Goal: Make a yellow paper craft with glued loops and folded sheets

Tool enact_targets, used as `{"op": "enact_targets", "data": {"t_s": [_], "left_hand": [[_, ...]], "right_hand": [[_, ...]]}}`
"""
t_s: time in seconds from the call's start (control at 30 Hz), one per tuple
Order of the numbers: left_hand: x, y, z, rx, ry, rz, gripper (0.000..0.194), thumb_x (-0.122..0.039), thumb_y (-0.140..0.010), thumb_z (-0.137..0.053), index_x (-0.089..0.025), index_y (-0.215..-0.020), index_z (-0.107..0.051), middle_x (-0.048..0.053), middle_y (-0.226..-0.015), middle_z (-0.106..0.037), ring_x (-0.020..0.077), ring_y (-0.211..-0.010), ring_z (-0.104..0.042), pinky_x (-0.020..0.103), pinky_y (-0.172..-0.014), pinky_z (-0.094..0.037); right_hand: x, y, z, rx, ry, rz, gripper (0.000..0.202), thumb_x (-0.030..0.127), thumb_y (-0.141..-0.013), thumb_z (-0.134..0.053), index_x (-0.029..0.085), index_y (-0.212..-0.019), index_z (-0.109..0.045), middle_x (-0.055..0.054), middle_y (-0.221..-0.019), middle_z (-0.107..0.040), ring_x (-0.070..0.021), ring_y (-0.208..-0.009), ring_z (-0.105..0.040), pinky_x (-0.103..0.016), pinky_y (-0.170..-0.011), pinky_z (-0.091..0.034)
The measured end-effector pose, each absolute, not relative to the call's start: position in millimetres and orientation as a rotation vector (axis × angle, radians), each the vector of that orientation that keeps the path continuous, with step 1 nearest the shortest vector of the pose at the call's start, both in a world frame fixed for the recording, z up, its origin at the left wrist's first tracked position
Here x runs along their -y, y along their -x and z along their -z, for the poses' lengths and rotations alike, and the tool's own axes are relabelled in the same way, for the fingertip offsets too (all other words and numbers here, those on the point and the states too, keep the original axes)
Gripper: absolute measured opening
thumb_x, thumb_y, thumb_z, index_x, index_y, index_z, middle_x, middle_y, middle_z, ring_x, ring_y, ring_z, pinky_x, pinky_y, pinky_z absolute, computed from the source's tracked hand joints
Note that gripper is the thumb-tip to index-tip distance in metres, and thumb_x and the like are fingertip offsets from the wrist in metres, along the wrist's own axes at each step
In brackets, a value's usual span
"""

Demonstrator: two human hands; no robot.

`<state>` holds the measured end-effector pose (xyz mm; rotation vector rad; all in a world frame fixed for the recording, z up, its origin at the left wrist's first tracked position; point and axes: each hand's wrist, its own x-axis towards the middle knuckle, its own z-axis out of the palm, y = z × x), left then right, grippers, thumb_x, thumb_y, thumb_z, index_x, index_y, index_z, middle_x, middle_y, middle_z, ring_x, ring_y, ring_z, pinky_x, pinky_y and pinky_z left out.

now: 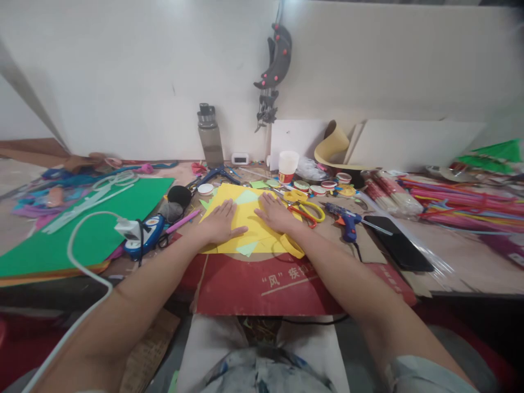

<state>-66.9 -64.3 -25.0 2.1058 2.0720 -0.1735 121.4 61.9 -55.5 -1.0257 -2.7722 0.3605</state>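
A yellow sheet (221, 245) lies on a red board (245, 284) in front of me, with light green paper pieces (246, 249) on it. My left hand (223, 221) rests flat on the sheet's left part, fingers spread. On its right part lies my right hand (278, 214), palm down with the fingers stretched out. Neither hand holds anything. Just right of my right hand are yellow-handled scissors (313, 210) and a red-handled pair. A curled yellow strip (292, 245) touches the area by my right wrist.
Green sheets (139, 202) and a power strip (147, 237) with a white cable are at left. A blue glue gun (350, 224), a black phone (397, 243) and colourful pipe cleaners (462, 204) lie at right. Behind stand a bottle (210, 142) and a paper cup (287, 164).
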Motion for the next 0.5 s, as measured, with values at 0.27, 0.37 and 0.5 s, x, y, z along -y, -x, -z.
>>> {"op": "enact_targets", "data": {"t_s": [0.27, 0.37, 0.5], "left_hand": [[41.8, 78.9, 11.3, -1.937, -2.253, 0.189, 0.066, -0.059, -0.091, -0.039, -0.022, -0.145, -0.045, 0.016, -0.159, -0.03, 0.0395, -0.15, -0.014, 0.056, -0.115, -0.02], [31.0, 71.3, 3.7, -2.123, -2.211, -0.086, 0.067, -0.063, -0.091, -0.036, -0.02, -0.14, -0.049, 0.018, -0.155, -0.037, 0.0397, -0.148, -0.021, 0.056, -0.112, -0.028], [19.6, 44.6, -2.2, -2.063, -2.279, -0.581, 0.061, -0.061, -0.091, -0.04, -0.016, -0.128, -0.059, 0.015, -0.144, -0.051, 0.0317, -0.138, -0.04, 0.045, -0.114, -0.031]], "right_hand": [[-69.8, -126.4, 4.8, 2.3, 0.761, -0.418, 0.05, 0.037, -0.096, -0.041, 0.018, -0.142, -0.048, -0.011, -0.145, -0.052, -0.0226, -0.136, -0.045, -0.042, -0.115, -0.032], [-77.6, -156.9, -24.9, 2.249, 0.884, -0.292, 0.038, 0.028, -0.092, -0.047, 0.014, -0.124, -0.062, -0.014, -0.13, -0.063, -0.0247, -0.123, -0.055, -0.04, -0.109, -0.038], [-70.8, -232.7, -38.8, 2.231, 1.349, 0.03, 0.031, 0.029, -0.094, -0.042, 0.012, -0.101, -0.067, -0.018, -0.108, -0.067, -0.028, -0.108, -0.06, -0.04, -0.097, -0.043]]}}
